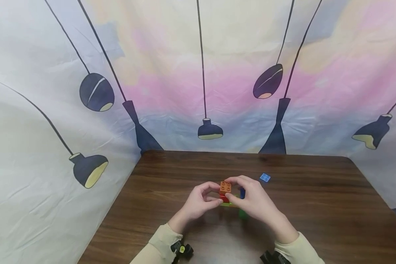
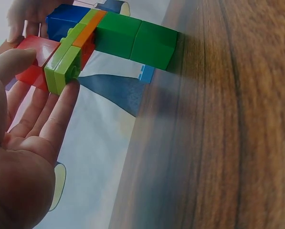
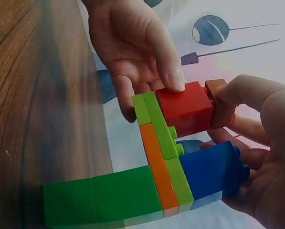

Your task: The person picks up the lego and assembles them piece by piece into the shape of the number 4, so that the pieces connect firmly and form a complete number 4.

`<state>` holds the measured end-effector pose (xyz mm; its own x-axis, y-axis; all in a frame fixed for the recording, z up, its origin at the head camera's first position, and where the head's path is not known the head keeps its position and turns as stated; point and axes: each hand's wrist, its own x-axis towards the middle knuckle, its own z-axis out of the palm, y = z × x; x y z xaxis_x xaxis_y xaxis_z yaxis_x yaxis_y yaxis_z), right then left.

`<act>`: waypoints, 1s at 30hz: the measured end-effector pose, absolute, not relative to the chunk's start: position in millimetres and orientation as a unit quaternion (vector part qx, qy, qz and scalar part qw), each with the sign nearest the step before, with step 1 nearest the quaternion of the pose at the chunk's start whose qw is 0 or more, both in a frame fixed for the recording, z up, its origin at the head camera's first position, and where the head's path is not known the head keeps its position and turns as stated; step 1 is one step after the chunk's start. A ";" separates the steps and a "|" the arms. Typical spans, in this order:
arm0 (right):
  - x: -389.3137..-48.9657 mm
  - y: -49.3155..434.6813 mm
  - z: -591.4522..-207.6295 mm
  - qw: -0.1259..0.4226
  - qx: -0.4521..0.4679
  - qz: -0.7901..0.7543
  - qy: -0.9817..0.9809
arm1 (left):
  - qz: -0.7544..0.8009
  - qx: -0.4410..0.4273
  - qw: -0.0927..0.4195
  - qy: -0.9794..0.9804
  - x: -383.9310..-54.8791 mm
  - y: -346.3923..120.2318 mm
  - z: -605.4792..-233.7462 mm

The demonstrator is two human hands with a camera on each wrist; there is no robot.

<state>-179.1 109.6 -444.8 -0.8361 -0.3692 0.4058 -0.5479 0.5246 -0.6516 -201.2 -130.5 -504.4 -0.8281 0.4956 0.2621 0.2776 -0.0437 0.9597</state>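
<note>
A toy-brick structure stands on two stacked green bricks (image 3: 125, 193), with thin orange (image 3: 159, 167) and lime (image 3: 159, 126) plates across them. On the lime layer sit a red brick (image 3: 187, 107) and, beside it, a blue brick (image 3: 216, 169). My left hand (image 1: 201, 201) holds the red brick, thumb on its side and fingers reaching under the lime plates. With thumb and fingers, my right hand (image 1: 254, 198) pinches an orange brick (image 1: 225, 187) above the red one. The orange brick is slightly tilted, and red studs show in the narrow gap between the two.
A small light-blue plate (image 1: 265, 177) lies on the wooden table (image 1: 171, 168) beyond my right hand. Behind the table's far edge hangs a cloth backdrop (image 1: 171, 73) printed with lamps. Dark wrist cameras (image 1: 182, 250) sit on the sleeves.
</note>
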 end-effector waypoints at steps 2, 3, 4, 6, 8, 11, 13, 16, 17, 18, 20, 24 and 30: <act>-179.1 109.5 -445.6 0.109 0.266 0.408 -0.867 | 0.666 0.280 0.081 0.686 -201.3 -131.1 -504.2; -179.3 109.6 -445.9 0.108 0.266 0.410 -0.866 | 0.666 0.280 0.081 0.687 -201.4 -131.5 -504.3; -179.4 109.8 -445.8 0.109 0.265 0.410 -0.866 | 0.666 0.280 0.081 0.686 -201.7 -131.5 -504.5; -179.4 110.3 -445.1 0.110 0.265 0.409 -0.866 | 0.667 0.280 0.082 0.685 -202.3 -131.4 -505.0; -179.4 111.1 -444.2 0.110 0.264 0.405 -0.869 | 0.667 0.281 0.082 0.685 -203.0 -131.3 -505.4; -179.3 112.2 -443.0 0.104 0.263 0.400 -0.872 | 0.666 0.281 0.082 0.686 -203.5 -130.9 -505.4; -179.1 112.7 -442.4 0.101 0.265 0.398 -0.872 | 0.664 0.281 0.083 0.688 -203.9 -130.7 -505.5; -179.2 113.1 -442.1 0.100 0.270 0.396 -0.872 | 0.664 0.282 0.083 0.688 -203.7 -130.5 -505.1; -179.4 112.9 -442.3 0.100 0.272 0.395 -0.872 | 0.664 0.283 0.083 0.687 -203.7 -130.5 -505.1; -179.5 112.9 -442.3 0.101 0.275 0.394 -0.871 | 0.665 0.283 0.083 0.686 -203.7 -130.4 -505.0; -179.9 112.5 -442.5 0.102 0.279 0.392 -0.871 | 0.665 0.283 0.082 0.686 -203.6 -130.5 -505.0; -180.4 111.7 -442.7 0.102 0.282 0.391 -0.870 | 0.664 0.288 0.079 0.686 -203.6 -130.4 -505.5; -178.9 112.5 -442.4 0.101 0.282 0.389 -0.871 | 0.664 0.296 0.074 0.683 -203.6 -130.0 -505.9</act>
